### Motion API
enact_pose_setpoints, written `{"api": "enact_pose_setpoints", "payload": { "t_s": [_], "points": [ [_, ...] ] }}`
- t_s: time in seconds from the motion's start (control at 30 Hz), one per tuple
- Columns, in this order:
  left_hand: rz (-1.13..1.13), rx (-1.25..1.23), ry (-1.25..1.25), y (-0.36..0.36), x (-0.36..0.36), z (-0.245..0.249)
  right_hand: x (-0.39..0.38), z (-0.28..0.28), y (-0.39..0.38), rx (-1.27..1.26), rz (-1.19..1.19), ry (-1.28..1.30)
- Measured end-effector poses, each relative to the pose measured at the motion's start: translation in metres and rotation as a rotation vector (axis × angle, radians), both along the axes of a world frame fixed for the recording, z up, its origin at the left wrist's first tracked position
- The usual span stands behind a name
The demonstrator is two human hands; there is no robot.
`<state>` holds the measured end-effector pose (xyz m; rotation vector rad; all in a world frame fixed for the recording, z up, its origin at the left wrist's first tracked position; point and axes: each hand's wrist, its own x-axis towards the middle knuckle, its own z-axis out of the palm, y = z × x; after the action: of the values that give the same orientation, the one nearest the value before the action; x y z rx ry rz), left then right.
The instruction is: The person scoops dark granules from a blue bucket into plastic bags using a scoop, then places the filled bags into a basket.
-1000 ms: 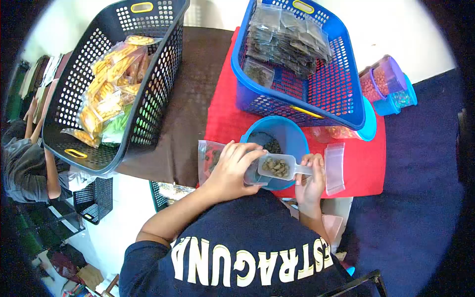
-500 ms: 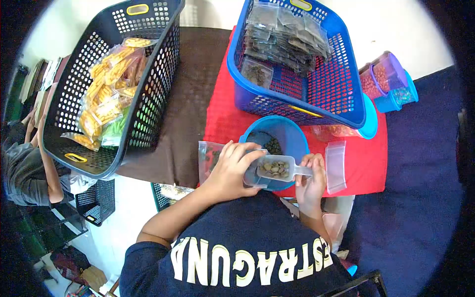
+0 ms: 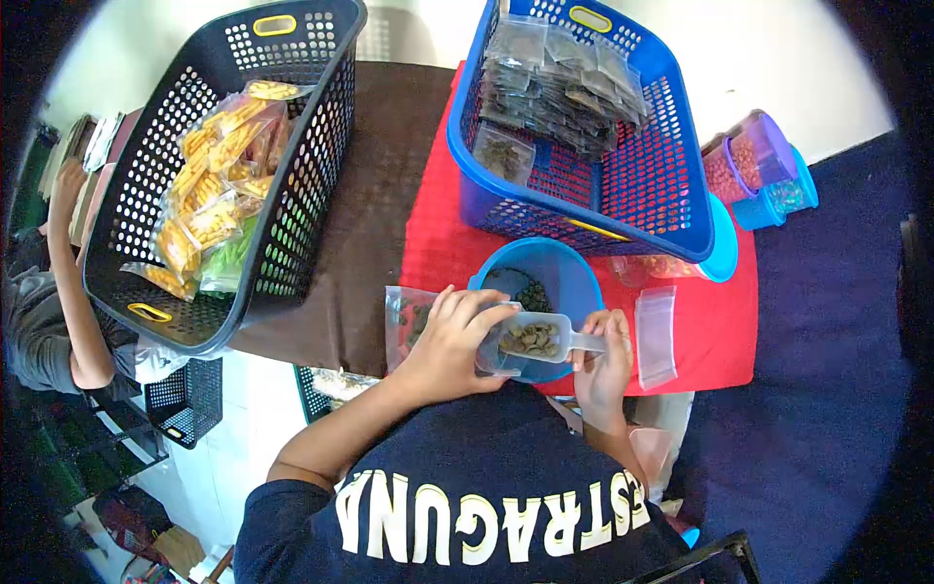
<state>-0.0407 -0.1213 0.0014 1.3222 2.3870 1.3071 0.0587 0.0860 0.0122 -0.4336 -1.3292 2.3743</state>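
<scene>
My right hand (image 3: 605, 360) grips the handle of a clear plastic scoop (image 3: 566, 336). Small dark, roundish pieces (image 3: 530, 338) lie in the scoop. Curved around the scoop's left end, my left hand (image 3: 448, 341) has its thumb and fingers on the edges of a clear plastic bag (image 3: 502, 371), mostly hidden by the hand. Beneath both is a blue tub (image 3: 582, 277) with more of the dark pieces at its bottom. Another clear bag (image 3: 397, 316) with dark contents lies left of my left hand, partly covered by it.
A blue basket (image 3: 584, 229) holding many flat filled bags stands behind the tub. At the left, a black basket (image 3: 292, 224) contains bags of yellow sticks. Clear bags (image 3: 657, 336) lie right of my right hand. Lidded jars (image 3: 759, 161) stand at right. Another person (image 3: 83, 321) is at far left.
The scoop has shifted slightly left, further between my left thumb and fingers, and its contents have slid toward that end. The other person's arm has risen.
</scene>
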Motion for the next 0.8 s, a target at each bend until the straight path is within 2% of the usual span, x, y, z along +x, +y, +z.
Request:
{"api": "enact_pose_setpoints", "payload": {
  "t_s": [0.07,0.17,0.57,0.67,0.73,0.8],
  "points": [
    [-0.001,0.019,-0.018,-0.0011,-0.0002,0.0007,0.0004,0.0011,-0.0015,-0.033,0.005,-0.007],
    [-0.006,0.020,0.000,0.0000,0.0003,-0.0015,0.0007,-0.0014,-0.0004,0.051,-0.004,-0.020],
    [-0.016,0.014,0.003,0.0000,0.0031,-0.0020,0.0043,-0.0021,-0.0011,-0.022,0.046,-0.023],
    [-0.019,0.021,-0.013,0.0008,0.0026,-0.0001,0.0041,-0.0029,-0.0014,0.039,0.037,-0.005],
    [-0.023,0.028,-0.028,0.0000,0.0028,0.0000,0.0047,-0.0032,-0.0003,-0.079,0.045,-0.020],
    [-0.020,0.021,0.005,0.0001,0.0031,-0.0018,0.0052,-0.0016,-0.0010,-0.063,0.046,-0.016]
  ]
}}
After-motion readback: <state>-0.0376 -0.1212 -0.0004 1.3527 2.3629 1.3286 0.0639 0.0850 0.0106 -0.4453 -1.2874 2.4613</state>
